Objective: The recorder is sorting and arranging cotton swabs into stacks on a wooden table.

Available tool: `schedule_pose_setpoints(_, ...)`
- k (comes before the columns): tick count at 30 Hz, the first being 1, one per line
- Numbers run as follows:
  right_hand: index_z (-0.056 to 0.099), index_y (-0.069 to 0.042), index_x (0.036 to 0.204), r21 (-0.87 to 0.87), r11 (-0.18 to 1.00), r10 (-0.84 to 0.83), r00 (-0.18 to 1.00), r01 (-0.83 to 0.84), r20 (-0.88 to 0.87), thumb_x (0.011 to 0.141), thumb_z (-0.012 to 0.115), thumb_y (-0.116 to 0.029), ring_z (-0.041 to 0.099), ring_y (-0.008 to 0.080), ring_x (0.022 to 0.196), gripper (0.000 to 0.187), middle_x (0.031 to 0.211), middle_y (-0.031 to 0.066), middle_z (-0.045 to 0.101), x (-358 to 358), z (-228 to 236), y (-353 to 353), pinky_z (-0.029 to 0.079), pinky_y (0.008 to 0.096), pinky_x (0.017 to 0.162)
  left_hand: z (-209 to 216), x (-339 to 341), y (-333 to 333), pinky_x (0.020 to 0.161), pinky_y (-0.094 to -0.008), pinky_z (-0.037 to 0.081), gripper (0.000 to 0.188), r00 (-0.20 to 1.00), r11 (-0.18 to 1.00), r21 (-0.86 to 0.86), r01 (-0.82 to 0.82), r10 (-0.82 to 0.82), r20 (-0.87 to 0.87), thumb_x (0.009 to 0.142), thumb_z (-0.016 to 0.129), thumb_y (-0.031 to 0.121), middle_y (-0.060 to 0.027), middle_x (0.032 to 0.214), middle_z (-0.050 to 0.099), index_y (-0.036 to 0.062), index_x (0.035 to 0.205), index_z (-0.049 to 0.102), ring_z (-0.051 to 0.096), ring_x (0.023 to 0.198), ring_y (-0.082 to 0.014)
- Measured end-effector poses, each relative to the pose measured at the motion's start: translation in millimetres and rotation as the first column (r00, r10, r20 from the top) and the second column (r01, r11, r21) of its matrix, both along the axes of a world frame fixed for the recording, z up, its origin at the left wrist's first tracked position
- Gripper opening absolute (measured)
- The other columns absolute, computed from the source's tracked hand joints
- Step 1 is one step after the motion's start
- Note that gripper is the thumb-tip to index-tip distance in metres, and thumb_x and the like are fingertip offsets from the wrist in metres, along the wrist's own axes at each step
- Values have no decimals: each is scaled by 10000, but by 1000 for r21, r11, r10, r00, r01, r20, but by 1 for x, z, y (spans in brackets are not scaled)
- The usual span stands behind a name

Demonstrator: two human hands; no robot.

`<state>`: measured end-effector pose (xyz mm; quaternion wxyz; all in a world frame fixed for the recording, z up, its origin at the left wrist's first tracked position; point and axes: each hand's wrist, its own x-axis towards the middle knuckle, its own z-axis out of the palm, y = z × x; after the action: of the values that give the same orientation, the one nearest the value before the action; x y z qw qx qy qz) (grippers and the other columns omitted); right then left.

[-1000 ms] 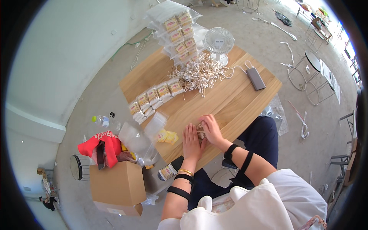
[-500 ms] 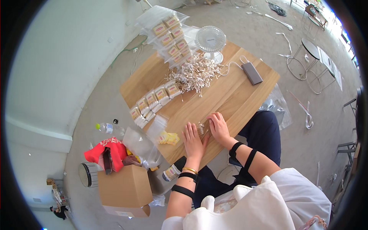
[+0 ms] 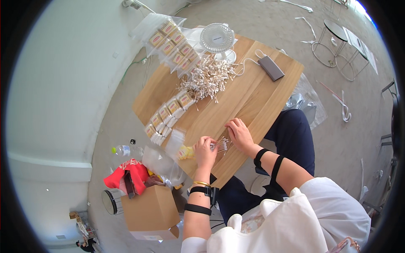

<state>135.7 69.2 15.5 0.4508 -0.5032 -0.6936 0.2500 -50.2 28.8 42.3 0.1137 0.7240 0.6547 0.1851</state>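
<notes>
Fingers (image 3: 201, 141) of the left hand (image 3: 204, 154) were drawn together on a small bundle of cotton swabs (image 3: 223, 146), which projected to the right from between the thumb and the fingertips. The bundle was located low over the worktop (image 3: 257, 95), its free ends spread in a fan toward the right hand (image 3: 241, 135). The right-hand fingers were curled, palm down, just beyond and to the right of the bundle; whether they pinched a swab could not be determined.

Each swab appeared very light, with a thin, straight, stiff stick and soft white tips. The sticks were judged likely to snap if bent hard, and smooth enough to slide past one another under uneven pressure. The tips would probably flatten if squeezed. The suitable hold was across the middle of the sticks, thumb opposed to several fingers, with light, even pressure and the tips left clear.

Yellow cards (image 3: 185, 153) lay just left of the left-hand fingers, with clear bags (image 3: 174, 142) next to them. A row of filled packets (image 3: 165, 114) lay beyond and left of the same fingers; a loose heap of swabs (image 3: 209, 78) lay well beyond both sets of fingers.
</notes>
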Motion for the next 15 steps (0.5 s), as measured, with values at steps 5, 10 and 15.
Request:
schedule_pose_setpoints(5, 617, -37, 1040, 12, 1000, -11, 1000, 11, 23, 925, 571, -65, 557, 339, 1060, 127, 1040, 141, 583, -1, 1, -1, 467, 427, 939, 5, -5, 6, 964, -429, 363, 151, 998, 999, -22, 32, -33, -48, 757, 802, 190, -28, 1061, 638, 140, 857, 700, 600, 1069, -222)
schedule_pose_setpoints(10, 618, -33, 1014, 35, 999, -35, 999, 34, 42, 900, 604, -76, 568, 332, 1045, 123, 1027, 130, 592, 0, -2, 1, 474, 423, 937, 9, -2, 14, 940, -427, 382, 117, 991, 996, 38, 75, -70, -110, 750, 793, 161, -13, 967, 636, 143, 786, 683, 613, 984, -208)
schedule_pose_setpoints(15, 613, -33, 1004, 36, 999, -19, 1000, 18, 20, 906, 610, -94, 565, 344, 1056, 116, 1037, 135, 594, -1, -2, 1, 470, 427, 945, 16, -10, 34, 894, -424, 382, 97, 974, 988, -39, 151, -156, -165, 767, 770, 142, 6, 896, 648, 141, 805, 681, 628, 935, -195)
